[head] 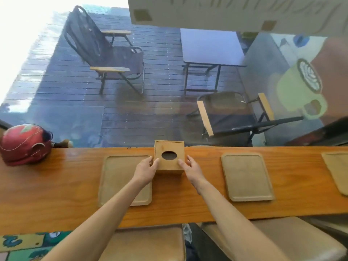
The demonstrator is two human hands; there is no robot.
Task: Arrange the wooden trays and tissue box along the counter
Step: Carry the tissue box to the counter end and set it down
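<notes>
A wooden tissue box (169,150) with an oval hole in its top stands at the far edge of the long wooden counter (56,185), against the window. My left hand (146,171) presses its left side and my right hand (193,169) its right side, so both hold the box. One flat wooden tray (116,178) lies left of the box, partly under my left forearm. A second tray (246,176) lies to the right, apart from the box. A third tray (337,170) is cut off by the right edge of the view.
A red helmet (24,144) rests on the counter's far left end. Two cushioned stools (150,243) stand below the counter's near edge. Behind the glass are folding chairs (105,53) and a small table (211,48) on a deck.
</notes>
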